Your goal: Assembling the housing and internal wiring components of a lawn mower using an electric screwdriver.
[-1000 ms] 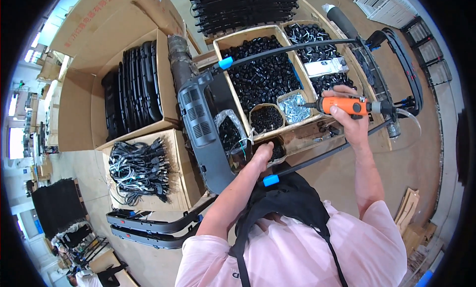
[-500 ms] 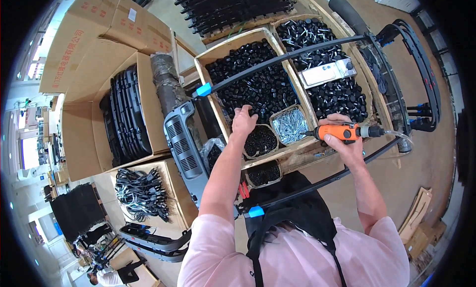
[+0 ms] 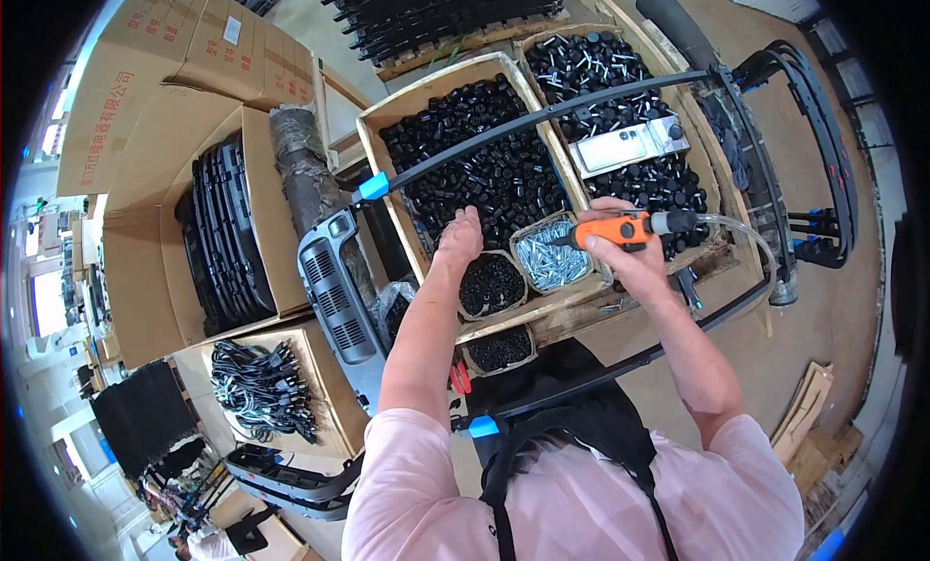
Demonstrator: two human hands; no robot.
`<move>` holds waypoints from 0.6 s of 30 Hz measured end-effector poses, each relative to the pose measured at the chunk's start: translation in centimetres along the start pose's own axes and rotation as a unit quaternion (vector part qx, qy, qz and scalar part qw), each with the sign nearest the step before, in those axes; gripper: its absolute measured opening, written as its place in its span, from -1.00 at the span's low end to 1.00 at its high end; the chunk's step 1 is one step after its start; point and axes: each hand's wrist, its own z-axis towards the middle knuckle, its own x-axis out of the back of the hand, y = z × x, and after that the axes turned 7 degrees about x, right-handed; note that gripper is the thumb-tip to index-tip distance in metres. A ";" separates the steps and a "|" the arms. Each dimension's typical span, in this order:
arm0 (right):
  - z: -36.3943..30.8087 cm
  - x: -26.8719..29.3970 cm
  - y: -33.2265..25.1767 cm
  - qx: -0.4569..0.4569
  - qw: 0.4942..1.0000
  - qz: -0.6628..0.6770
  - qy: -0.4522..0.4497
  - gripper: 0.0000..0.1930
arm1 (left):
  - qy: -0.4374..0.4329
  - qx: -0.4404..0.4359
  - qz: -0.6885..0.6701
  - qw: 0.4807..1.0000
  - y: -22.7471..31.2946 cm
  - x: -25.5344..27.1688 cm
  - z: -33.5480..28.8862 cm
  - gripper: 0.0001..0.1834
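Observation:
My right hand (image 3: 639,266) is wrapped round an orange pneumatic screwdriver (image 3: 610,233) with a clear hose at its back end. Its dark tip points left, over a small box of silver screws (image 3: 548,261). At the near left of a wooden bin, my left hand (image 3: 462,235) reaches in with fingers stretched toward the black plastic caps (image 3: 494,178); the fingertips are partly hard to make out. Just below that hand sits a small box of tiny black parts (image 3: 492,285). Black rails (image 3: 542,115) with blue end pieces (image 3: 373,187) span the bins.
A grey vented panel (image 3: 339,295) stands left of the bins, beside an open carton (image 3: 145,256) of black panels. Bundled cables (image 3: 266,389) lie on a box at the lower left. Black knobs with bolts (image 3: 591,67) fill the right bin, under a white-and-silver device (image 3: 620,147).
The screwdriver has moved left, its tip now over the screws. My left hand has shifted slightly and its fingers look straighter. The whole view has shifted a little.

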 end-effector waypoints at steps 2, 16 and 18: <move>0.8 -0.3 0.9 -0.010 1.000 0.004 0.007 -0.43 | -0.025 -0.018 -0.019 0.999 1.0 0.5 -0.4 -0.61; 11.5 -5.3 14.9 -0.143 0.974 -0.168 0.055 -0.55 | -0.067 0.083 -0.693 0.713 0.3 5.4 -8.1 -0.67; 11.8 -5.1 14.9 -0.176 0.970 -0.162 0.040 -0.58 | -0.097 0.043 -0.778 0.619 0.3 6.1 -11.6 -0.68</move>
